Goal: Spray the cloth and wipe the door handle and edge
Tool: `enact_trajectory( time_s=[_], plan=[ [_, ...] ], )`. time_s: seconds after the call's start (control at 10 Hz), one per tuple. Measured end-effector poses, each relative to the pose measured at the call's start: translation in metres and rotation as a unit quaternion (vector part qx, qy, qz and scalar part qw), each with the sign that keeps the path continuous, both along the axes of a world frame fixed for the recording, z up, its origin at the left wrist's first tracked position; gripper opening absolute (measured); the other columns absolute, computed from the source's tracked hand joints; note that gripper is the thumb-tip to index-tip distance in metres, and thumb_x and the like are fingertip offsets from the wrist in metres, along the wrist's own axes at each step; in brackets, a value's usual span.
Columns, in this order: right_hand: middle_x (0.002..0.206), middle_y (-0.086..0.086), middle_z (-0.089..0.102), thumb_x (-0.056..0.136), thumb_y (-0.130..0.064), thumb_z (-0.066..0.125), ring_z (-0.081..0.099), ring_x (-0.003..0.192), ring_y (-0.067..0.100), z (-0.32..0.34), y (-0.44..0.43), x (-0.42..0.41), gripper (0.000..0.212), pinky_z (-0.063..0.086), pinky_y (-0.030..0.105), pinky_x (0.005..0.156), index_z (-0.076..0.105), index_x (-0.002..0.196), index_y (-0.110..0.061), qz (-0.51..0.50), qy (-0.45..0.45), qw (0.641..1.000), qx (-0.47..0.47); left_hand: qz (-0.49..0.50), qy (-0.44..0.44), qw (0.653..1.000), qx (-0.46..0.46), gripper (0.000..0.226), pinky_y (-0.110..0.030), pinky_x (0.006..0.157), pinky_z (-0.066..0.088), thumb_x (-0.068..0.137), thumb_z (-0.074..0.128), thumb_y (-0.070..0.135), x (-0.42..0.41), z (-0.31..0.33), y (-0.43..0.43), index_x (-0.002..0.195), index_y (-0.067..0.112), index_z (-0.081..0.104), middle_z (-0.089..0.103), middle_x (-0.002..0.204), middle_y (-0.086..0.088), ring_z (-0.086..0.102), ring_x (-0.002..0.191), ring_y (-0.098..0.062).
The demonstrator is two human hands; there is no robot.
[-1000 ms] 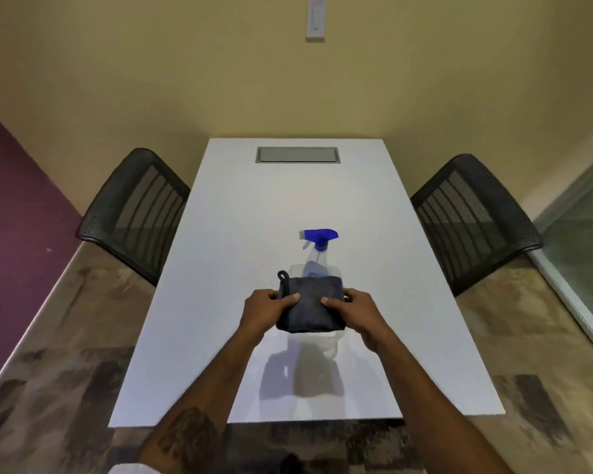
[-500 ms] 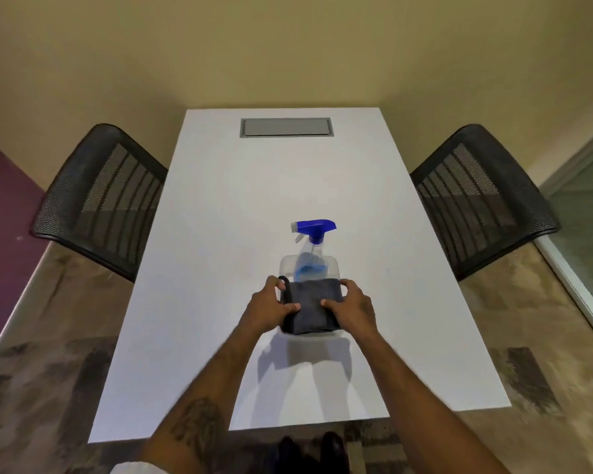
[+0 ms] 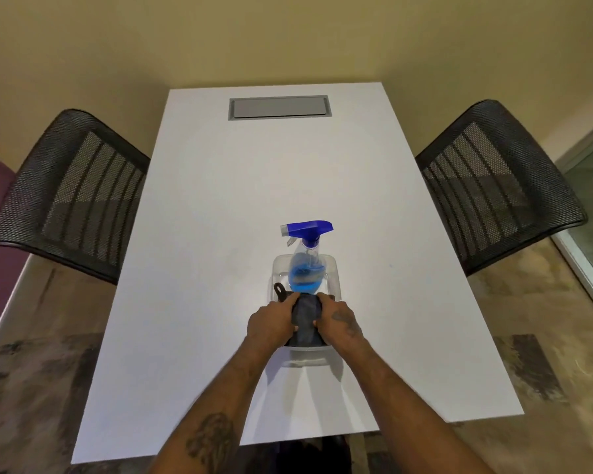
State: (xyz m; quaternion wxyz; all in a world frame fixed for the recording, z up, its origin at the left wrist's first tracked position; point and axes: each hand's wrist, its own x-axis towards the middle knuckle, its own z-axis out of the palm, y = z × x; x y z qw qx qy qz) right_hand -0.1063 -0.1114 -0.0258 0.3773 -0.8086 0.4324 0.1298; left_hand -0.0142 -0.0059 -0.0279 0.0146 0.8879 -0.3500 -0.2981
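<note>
A: Cloth (image 3: 305, 318)?
B: Dark, bunched in clear bin (image 3: 334, 278), near desk (image 3: 220, 234); left hand (image 3: 271, 325) and right hand (image 3: 339, 323) clamped on it.
A: Progress?
B: Spray bottle (image 3: 307, 265) untouched at the bin's far end; spraying, wiping remain.

Single head view, steep downward over table (image 3: 220, 234), hands near.

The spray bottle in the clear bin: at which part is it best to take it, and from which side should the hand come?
Probably the narrow neck of the spray bottle, just under the blue trigger head, taken from the right. The bottle stands upright in the clear bin, so the neck rises free above the rim. The nozzle points left, and both hands hold the dark cloth at the near side.
</note>
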Motion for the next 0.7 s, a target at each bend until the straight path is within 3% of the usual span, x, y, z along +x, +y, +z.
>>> enact_trajectory(
  time_s=[0.1, 0.2, 0.3, 0.4, 0.5, 0.6, 0.7],
  plan=[
    [0.116, 0.012, 0.070, 0.107, -0.039, 0.034, 0.057, 0.086, 0.019, -0.012, 0.002, 0.008, 0.038, 0.044, 0.026, 0.081, 0.062, 0.116, -0.014, -0.060, -0.011, 0.998, 0.022, -0.006, -0.059, 0.998, 0.029, 0.044, -0.035, 0.078, 0.052, 0.106, 0.050, 0.035, -0.003, -0.006, -0.006, 0.149, 0.026, 0.043, 0.072, 0.119, -0.006, 0.070, 0.101, -0.026],
    [0.106, 0.013, 0.073, 0.106, -0.040, 0.036, 0.059, 0.081, 0.020, -0.015, 0.006, 0.014, 0.040, 0.044, 0.028, 0.076, 0.064, 0.106, -0.012, -0.103, -0.008, 0.994, 0.026, 0.093, -0.033, 0.994, 0.040, 0.048, -0.030, 0.075, 0.046, 0.111, 0.030, 0.046, -0.007, -0.010, -0.017, 0.129, 0.016, 0.063, 0.073, 0.103, -0.007, 0.069, 0.092, -0.023],
    [0.109, 0.014, 0.071, 0.106, -0.032, 0.039, 0.067, 0.091, 0.027, -0.015, 0.009, 0.017, 0.035, 0.053, 0.033, 0.082, 0.065, 0.111, -0.008, -0.068, 0.013, 0.998, -0.005, 0.157, 0.007, 0.988, -0.002, 0.063, -0.029, 0.077, 0.041, 0.110, 0.026, 0.051, -0.012, -0.021, -0.022, 0.118, 0.005, 0.069, 0.074, 0.111, -0.015, 0.068, 0.104, -0.030],
    [0.113, 0.016, 0.069, 0.106, -0.027, 0.038, 0.066, 0.102, 0.032, -0.016, 0.010, 0.015, 0.034, 0.048, 0.031, 0.081, 0.062, 0.115, -0.004, -0.047, 0.012, 0.998, -0.029, 0.087, -0.034, 0.996, 0.007, 0.052, -0.031, 0.076, 0.040, 0.110, 0.031, 0.043, -0.012, -0.019, -0.021, 0.127, 0.005, 0.063, 0.072, 0.115, -0.016, 0.066, 0.107, -0.032],
    [0.112, 0.018, 0.066, 0.107, -0.028, 0.028, 0.063, 0.102, 0.034, -0.013, 0.013, 0.007, 0.040, 0.037, 0.025, 0.069, 0.060, 0.115, -0.004, -0.036, -0.002, 0.999, -0.038, 0.001, -0.126, 0.992, 0.026, 0.043, -0.032, 0.084, 0.056, 0.105, 0.052, 0.044, -0.010, -0.009, -0.013, 0.140, 0.019, 0.051, 0.072, 0.115, -0.004, 0.072, 0.097, -0.022],
    [0.110, 0.008, 0.068, 0.106, -0.034, 0.039, 0.066, 0.091, 0.024, 0.000, 0.011, 0.001, 0.029, 0.054, 0.028, 0.082, 0.056, 0.119, -0.014, 0.027, 0.012, 0.993, -0.114, -0.048, -0.150, 0.988, 0.001, 0.063, -0.034, 0.090, 0.057, 0.099, 0.057, 0.055, -0.006, 0.008, -0.002, 0.150, 0.025, 0.038, 0.065, 0.130, -0.003, 0.070, 0.103, -0.020],
    [0.124, 0.006, 0.066, 0.104, -0.041, 0.041, 0.065, 0.098, 0.020, 0.013, 0.014, -0.008, 0.035, 0.053, 0.030, 0.091, 0.053, 0.128, -0.019, 0.067, -0.005, 0.985, -0.158, -0.052, -0.180, 0.982, -0.021, 0.067, -0.037, 0.099, 0.052, 0.101, 0.048, 0.059, -0.005, 0.018, 0.012, 0.156, 0.025, 0.031, 0.051, 0.149, -0.004, 0.061, 0.121, -0.023]
  ],
)
